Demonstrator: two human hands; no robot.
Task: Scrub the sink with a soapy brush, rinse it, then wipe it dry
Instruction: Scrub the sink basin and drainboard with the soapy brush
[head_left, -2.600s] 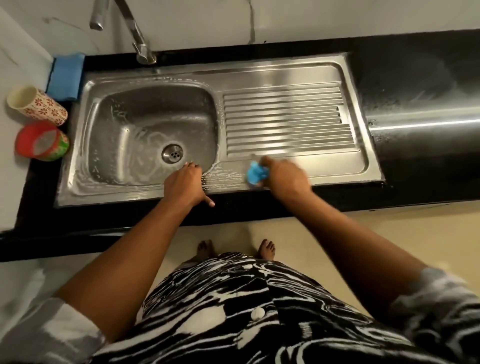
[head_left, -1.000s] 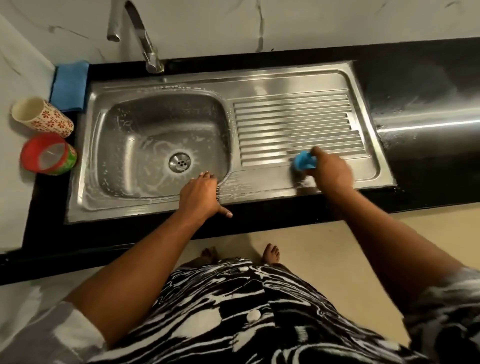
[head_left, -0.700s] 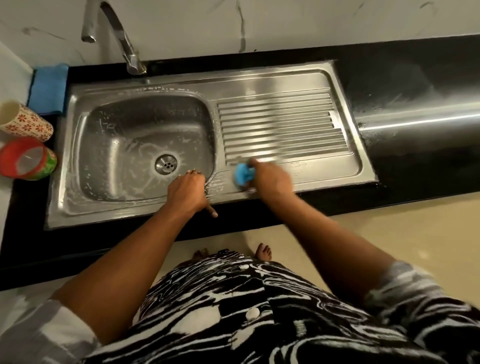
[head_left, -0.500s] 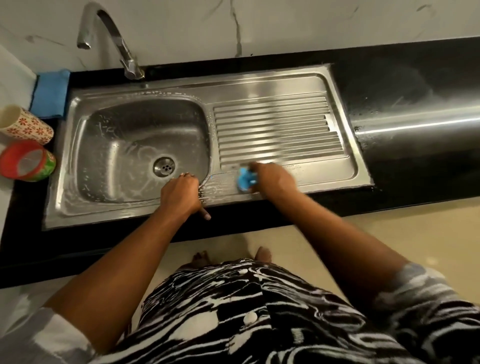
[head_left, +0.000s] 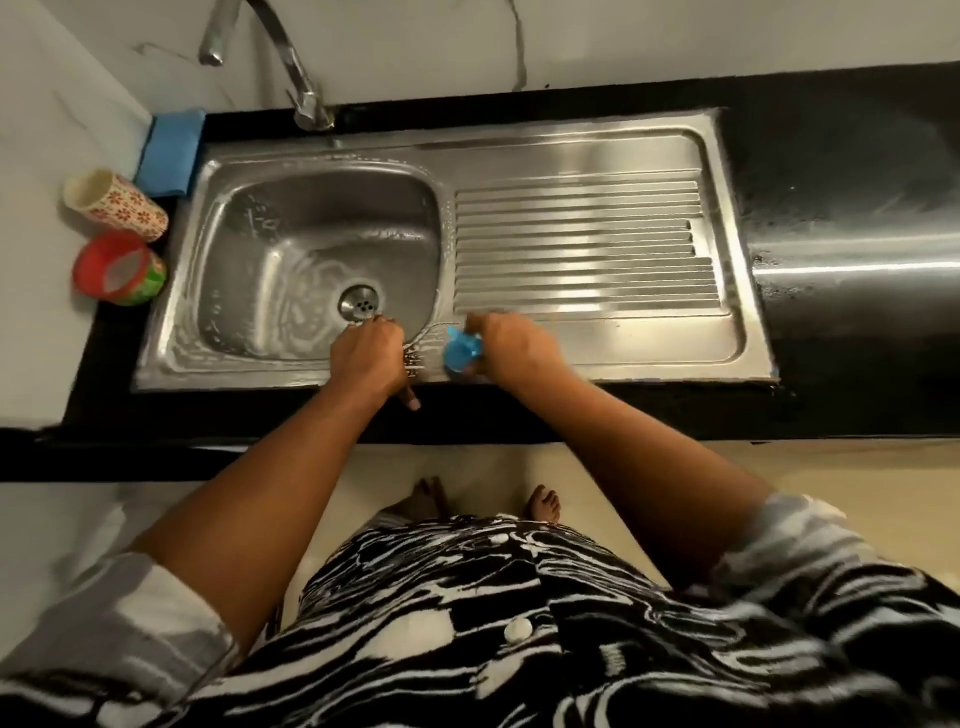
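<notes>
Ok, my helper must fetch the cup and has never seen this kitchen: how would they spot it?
Start at the steel sink set in the black counter. Just off its left edge sit two containers. The cup is the farther one, cream with red flowers, next to the blue cloth; the nearer tub is red and green.

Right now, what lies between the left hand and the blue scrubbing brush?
Head view: a sudsy strip of stainless steel sink rim separates left hand from blue scrubbing brush.

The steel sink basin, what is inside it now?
Inside the stainless steel sink basin lie white soap streaks and a round metal drain strainer. The left hand covers its near edge beside the drain.
</notes>
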